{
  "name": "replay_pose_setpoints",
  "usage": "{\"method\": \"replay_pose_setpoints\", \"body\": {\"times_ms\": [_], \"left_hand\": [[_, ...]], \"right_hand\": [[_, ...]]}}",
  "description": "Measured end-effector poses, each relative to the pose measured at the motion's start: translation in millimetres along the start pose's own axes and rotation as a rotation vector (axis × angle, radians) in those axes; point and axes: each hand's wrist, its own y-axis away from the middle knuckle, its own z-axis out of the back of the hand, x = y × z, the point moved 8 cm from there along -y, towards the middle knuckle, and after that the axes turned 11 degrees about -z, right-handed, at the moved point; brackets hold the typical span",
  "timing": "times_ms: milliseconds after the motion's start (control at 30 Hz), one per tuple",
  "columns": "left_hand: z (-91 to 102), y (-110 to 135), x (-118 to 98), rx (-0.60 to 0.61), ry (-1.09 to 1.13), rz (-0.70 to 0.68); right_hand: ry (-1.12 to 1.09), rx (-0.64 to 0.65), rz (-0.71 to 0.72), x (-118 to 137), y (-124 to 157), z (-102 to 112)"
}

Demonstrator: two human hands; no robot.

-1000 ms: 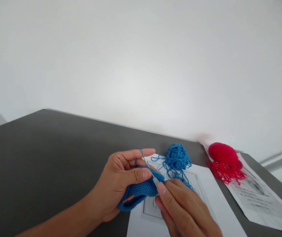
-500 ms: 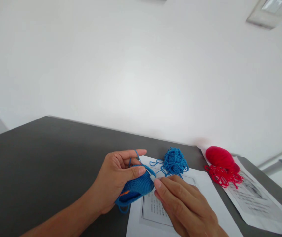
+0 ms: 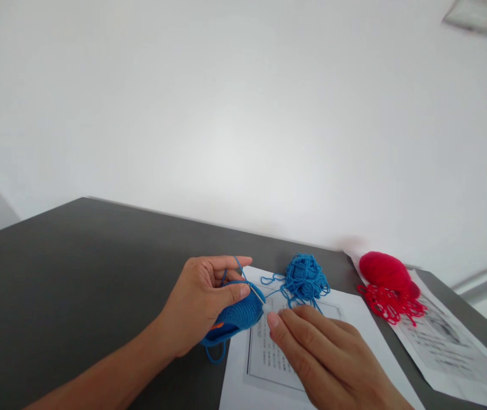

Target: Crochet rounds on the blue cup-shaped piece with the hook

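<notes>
A white wall (image 3: pixel 226 125) rises behind a dark grey desk (image 3: pixel 98 273). A left sheet (image 3: pixel 235 373) and a right sheet (image 3: pixel 461 367) lie on it. The left hand (image 3: pixel 209 302) and right hand (image 3: pixel 333 356) sit close together. Red yarn (image 3: pixel 384 272) rests on the right sheet, a blue yarn ball (image 3: pixel 306 277) by the left one's far edge. Left fingers pinch the blue crochet piece (image 3: pixel 246 312) above the desk; many rows look worked, though the attached strand (image 3: pixel 239 265) suggests it is unfinished. Right fingers grip the hook (image 3: pixel 258 294).
</notes>
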Motion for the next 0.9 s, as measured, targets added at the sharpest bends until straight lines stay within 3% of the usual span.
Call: {"method": "replay_pose_setpoints", "body": {"times_ms": [233, 367, 567, 633, 700, 767, 833, 900], "left_hand": [[-1.0, -1, -9, 0.081, -0.2, -0.05], [-4.6, 0, -9, 0.149, -0.192, -0.019], [-5.5, -1, -9, 0.234, -0.19, -0.02], [-5.0, 0, -8, 0.221, -0.163, -0.023], [-5.4, 2, -7, 0.187, -0.127, -0.017], [-6.3, 3, -7, 0.127, -0.097, -0.04], [-7.8, 5, -7, 0.058, -0.075, -0.076], [-9.8, 7, -6, -0.002, -0.05, -0.079]], "right_hand": [[0.017, 0.172, 0.043, 5, -9, -1], [-0.126, 0.117, -0.055, -8, -8, 5], [-0.588, 0.012, -0.365, -44, 5, 2], [-0.878, 0.005, -0.577, -58, 16, -14], [-1.257, -0.023, -0.877, -69, 31, -41], [-1.561, -0.094, -1.124, -68, 42, -68], [-1.696, -0.172, -1.233, -61, 45, -84], [-1.674, -0.219, -1.225, -55, 41, -87]]}}
